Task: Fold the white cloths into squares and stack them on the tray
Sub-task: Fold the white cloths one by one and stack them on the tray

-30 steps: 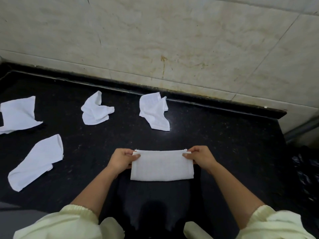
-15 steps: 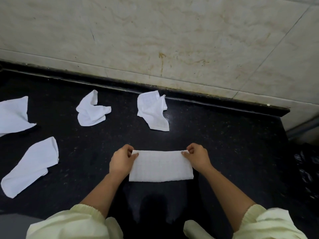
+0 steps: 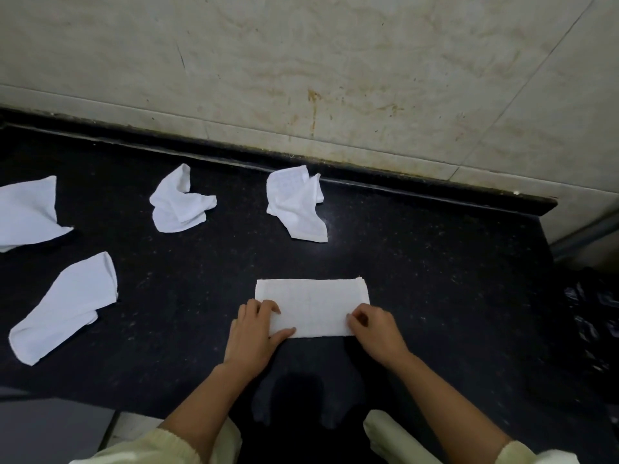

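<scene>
A white cloth [image 3: 313,304] folded into a long rectangle lies flat on the black counter [image 3: 435,279] in front of me. My left hand [image 3: 254,333] pinches its near left corner, fingers on top and thumb along the near edge. At the near right corner my right hand [image 3: 375,329] pinches the cloth the same way. Several unfolded white cloths lie further off: one crumpled cloth [image 3: 298,205] and another [image 3: 181,202] near the back, a long one [image 3: 63,306] at the left, and one [image 3: 26,212] at the far left edge. No tray is in view.
A stained beige tiled wall [image 3: 335,78] rises behind the counter's raised back lip [image 3: 402,190]. The counter ends at the right near a grey pipe [image 3: 586,234] and a black plastic bag [image 3: 596,313]. A grey surface [image 3: 50,430] sits below the near left edge.
Both hands have let go of the cloth's far corners and moved to its near corners. The cloth still lies flat in the same spot.
</scene>
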`<state>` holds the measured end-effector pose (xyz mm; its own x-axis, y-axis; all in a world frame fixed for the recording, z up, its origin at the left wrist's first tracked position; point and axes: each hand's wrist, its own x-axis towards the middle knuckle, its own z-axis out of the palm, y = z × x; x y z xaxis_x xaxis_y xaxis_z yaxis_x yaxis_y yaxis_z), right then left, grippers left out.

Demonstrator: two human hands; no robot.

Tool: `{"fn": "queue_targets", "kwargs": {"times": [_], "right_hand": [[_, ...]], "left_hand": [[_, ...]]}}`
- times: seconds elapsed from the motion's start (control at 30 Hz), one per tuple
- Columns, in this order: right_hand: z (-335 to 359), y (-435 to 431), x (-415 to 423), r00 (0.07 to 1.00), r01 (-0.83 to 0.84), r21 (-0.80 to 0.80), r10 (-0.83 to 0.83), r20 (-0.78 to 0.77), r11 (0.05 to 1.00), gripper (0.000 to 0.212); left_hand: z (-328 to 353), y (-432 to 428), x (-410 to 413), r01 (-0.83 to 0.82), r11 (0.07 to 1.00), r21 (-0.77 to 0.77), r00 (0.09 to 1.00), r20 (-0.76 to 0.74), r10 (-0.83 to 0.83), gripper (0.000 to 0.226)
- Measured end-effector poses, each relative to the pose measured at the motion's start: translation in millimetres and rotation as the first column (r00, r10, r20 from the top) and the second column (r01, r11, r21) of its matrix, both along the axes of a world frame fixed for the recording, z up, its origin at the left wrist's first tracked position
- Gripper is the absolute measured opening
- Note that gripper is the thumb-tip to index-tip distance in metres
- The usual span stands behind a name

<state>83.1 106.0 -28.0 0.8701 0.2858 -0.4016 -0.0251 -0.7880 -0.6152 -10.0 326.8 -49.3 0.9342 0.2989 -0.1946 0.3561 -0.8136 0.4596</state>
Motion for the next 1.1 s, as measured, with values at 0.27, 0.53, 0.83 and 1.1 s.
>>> {"fn": "queue_targets", "kwargs": {"times": [0.27, 0.53, 0.83, 1.1], "right_hand": [[1, -12, 6, 0.961, 0.271, 0.032, -0.269, -0.066, 0.962, 0.012], [5, -2, 6, 0.934, 0.347, -0.078, -0.351, -0.057, 0.935, 0.037], [12, 15, 10, 0.845, 0.487, -0.022, -0.477, -0.243, 0.873, 0.029], [19, 11, 15, 0.777, 0.612, 0.142, -0.557, -0.295, 0.778, 0.014]], "left_hand": [[9, 22, -7, -0.128, 0.946, -0.299, 0.992, -0.059, 0.115, 0.037], [20, 20, -4, -0.27, 0.898, -0.347, 0.962, -0.127, 0.24, 0.058], [26, 20, 6, -0.407, 0.814, -0.415, 0.912, -0.241, 0.333, 0.054], [27, 26, 6, -0.398, 0.834, -0.383, 0.916, -0.211, 0.341, 0.037]]}}
